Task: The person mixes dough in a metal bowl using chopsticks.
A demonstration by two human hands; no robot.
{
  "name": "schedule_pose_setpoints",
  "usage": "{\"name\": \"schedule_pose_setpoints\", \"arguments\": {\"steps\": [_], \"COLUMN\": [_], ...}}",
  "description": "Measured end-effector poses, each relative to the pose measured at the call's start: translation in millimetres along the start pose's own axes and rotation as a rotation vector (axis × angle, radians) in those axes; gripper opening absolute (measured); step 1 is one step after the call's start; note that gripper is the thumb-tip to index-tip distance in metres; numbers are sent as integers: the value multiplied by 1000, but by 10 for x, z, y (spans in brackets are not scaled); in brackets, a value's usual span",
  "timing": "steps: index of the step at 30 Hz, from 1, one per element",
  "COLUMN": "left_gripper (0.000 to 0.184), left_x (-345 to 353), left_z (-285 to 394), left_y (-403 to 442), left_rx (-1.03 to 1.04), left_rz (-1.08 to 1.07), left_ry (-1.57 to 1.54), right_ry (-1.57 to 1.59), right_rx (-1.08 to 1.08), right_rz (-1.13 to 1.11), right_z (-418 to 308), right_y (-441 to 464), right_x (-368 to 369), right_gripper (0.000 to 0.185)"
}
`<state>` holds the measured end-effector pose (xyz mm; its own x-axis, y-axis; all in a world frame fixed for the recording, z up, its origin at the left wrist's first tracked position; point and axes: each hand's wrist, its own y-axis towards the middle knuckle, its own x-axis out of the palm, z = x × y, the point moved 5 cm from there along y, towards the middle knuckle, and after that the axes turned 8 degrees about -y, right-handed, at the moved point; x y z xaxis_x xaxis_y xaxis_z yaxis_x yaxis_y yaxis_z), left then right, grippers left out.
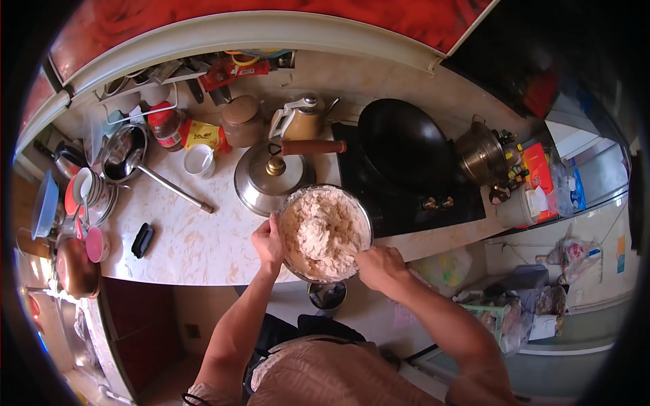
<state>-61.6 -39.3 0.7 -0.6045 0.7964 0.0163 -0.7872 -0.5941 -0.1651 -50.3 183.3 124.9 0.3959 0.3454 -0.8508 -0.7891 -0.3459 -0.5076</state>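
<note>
A round metal bowl (365,215) full of shaggy, pale, floury dough (318,233) is at the counter's front edge. My left hand (269,243) grips the bowl at its left side, thumb up by the rim. At the lower right rim, my right hand (380,267) is closed in a fist. A thin pale piece shows at its fingers by the dough, but I cannot make out what it is. Just behind the bowl sits a domed metal lid (261,179) with a brass-coloured knob.
A black wok (406,145) stands on the black stove (413,216), beside a metal pot (482,154). A kettle (301,122), a jar (242,122), a white cup (199,161), a long-handled ladle (172,186) and stacked bowls (101,196) are on the counter. A bin (327,298) stands below.
</note>
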Motion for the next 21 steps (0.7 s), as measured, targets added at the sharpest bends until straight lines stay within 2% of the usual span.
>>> {"name": "schedule_pose_setpoints", "arguments": {"steps": [2, 4, 7, 12, 15, 17, 21], "left_gripper": [41, 41, 40, 40, 45, 45, 45], "left_x": [-12, -3, -13, -26, 11, -8, -12], "left_z": [-20, -41, -67, -34, -30, -11, -56], "left_y": [1, -6, 4, 5, -14, -12, -4], "left_rx": [29, 22, 19, 20, 36, -35, 33], "left_rz": [8, 6, 2, -2, 7, -10, 9], "left_ry": [47, 29, -8, -5, -28, -11, -18], "right_ry": [-19, -68, -14, -5, -24, -77, -76], "right_rx": [-51, 2, 87, 22, -20, -72, -81], "right_rz": [14, -57, 34, 63, 7, 1, -5], "right_z": [61, 131, 159, 24, 9, -30, -32], "right_y": [-198, -187, -7, 384, 301, 202, 36], "right_x": [-166, -357, -570, -450, -339, -275, -298], "right_gripper": [19, 20, 19, 20, 19, 16, 17]}}
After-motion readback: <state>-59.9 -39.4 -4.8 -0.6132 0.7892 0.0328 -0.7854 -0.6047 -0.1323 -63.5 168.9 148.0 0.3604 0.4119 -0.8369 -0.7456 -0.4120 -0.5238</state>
